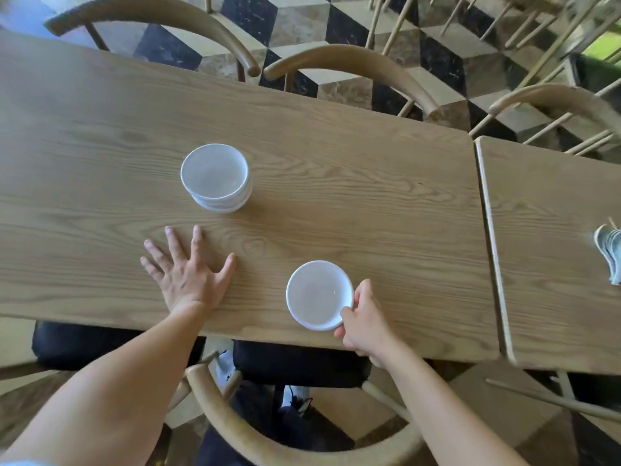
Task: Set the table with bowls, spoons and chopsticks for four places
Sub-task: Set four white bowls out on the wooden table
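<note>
on the wooden table (pixel 336 169), the right hand (pixel 364 322) grips 1 white bowl (pixel 319 294) near the near edge; the left hand (pixel 188 272) lies open, flat. stacked bowls (pixel 216 178) sit mid-surface above a checkered floor (pixel 353 31).

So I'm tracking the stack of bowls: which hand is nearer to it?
Left. The left hand lies flat on the table just in front of the stack of bowls; the right hand is farther right, holding a single bowl.

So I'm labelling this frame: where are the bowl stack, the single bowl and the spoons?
bowl stack (pixel 215 171): head view, top bowl's inside.
single bowl (pixel 317 294): head view, its inside.
spoons (pixel 610 247): head view, their bowls.
</note>
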Demonstrator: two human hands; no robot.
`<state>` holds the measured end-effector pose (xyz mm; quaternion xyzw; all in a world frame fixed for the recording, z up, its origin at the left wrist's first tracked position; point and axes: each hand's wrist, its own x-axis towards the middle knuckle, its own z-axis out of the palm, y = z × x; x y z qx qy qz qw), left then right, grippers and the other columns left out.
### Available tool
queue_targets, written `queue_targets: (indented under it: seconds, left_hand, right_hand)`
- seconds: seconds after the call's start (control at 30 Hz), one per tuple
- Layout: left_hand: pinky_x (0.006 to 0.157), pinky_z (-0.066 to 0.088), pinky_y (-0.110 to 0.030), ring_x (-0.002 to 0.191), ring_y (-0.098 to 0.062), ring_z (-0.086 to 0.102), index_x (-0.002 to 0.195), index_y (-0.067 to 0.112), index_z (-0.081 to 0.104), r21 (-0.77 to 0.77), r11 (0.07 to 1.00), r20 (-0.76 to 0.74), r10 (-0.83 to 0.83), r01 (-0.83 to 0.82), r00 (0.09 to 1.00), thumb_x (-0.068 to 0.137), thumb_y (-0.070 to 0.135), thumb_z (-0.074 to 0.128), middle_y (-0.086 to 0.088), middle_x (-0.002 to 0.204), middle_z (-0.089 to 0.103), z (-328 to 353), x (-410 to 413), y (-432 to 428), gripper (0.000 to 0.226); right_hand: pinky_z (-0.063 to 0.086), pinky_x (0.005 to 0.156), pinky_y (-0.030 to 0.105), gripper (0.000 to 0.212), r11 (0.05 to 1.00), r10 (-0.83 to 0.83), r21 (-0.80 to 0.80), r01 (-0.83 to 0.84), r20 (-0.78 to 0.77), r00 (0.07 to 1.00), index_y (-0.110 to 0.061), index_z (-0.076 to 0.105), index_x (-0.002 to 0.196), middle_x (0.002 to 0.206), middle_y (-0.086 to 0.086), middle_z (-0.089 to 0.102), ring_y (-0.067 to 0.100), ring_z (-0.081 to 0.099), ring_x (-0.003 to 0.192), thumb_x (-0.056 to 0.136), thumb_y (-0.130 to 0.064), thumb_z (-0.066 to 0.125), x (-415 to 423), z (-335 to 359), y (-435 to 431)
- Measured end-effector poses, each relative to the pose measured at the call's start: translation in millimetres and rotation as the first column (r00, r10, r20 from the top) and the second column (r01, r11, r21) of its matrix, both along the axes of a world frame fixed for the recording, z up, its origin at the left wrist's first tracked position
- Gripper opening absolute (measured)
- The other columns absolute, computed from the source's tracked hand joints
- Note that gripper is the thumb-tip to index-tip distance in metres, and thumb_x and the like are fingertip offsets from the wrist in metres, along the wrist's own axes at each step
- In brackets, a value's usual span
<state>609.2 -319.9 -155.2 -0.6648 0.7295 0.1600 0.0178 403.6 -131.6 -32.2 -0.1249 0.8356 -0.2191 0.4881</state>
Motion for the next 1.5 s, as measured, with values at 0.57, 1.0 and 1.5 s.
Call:
queue_targets:
  seconds: [0.57,1.0,1.5]
  left_hand:
    - [0.120,-0.010,-0.059,0.150,-0.042,-0.015,0.156,0.038,0.014,0.004,1.000,0.004,0.012,-0.012,1.000,0.076,0.084,0.037,-0.009,0.168,-0.003,0.8,-1.1,-1.2,0.095]
    - [0.120,-0.009,-0.059,0.150,-0.042,-0.017,0.156,0.038,0.016,0.015,1.000,-0.016,0.023,-0.023,1.000,0.075,0.085,0.038,-0.009,0.168,-0.003,1.9,-0.6,-3.1,0.096]
    - [0.120,-0.010,-0.058,0.150,-0.041,-0.018,0.156,0.038,0.019,0.019,0.999,-0.013,0.035,-0.035,0.999,0.074,0.084,0.034,-0.009,0.168,-0.001,-0.2,-2.1,-7.0,0.095]
  right_hand:
    - [0.017,0.036,0.019,0.020,0.996,-0.074,0.053,0.072,0.037,0.997,-0.021,0.023,0.085,0.076,0.021,0.065,0.014,0.027,0.031,0.088,-0.002,0.028,-1.4,-14.7,-4.8]
    - [0.035,0.040,0.023,0.040,0.960,0.204,0.229,-0.160,-0.184,0.962,-0.016,0.042,0.110,0.083,0.008,0.074,0.019,0.053,0.040,0.087,-0.043,0.059,-47.0,17.1,-62.9]
    - [0.025,0.025,0.013,0.016,0.931,0.324,-0.076,-0.358,-0.284,0.903,-0.007,0.051,0.101,0.094,0.017,0.071,0.017,0.056,0.038,0.091,-0.019,0.051,21.6,7.4,-271.9]
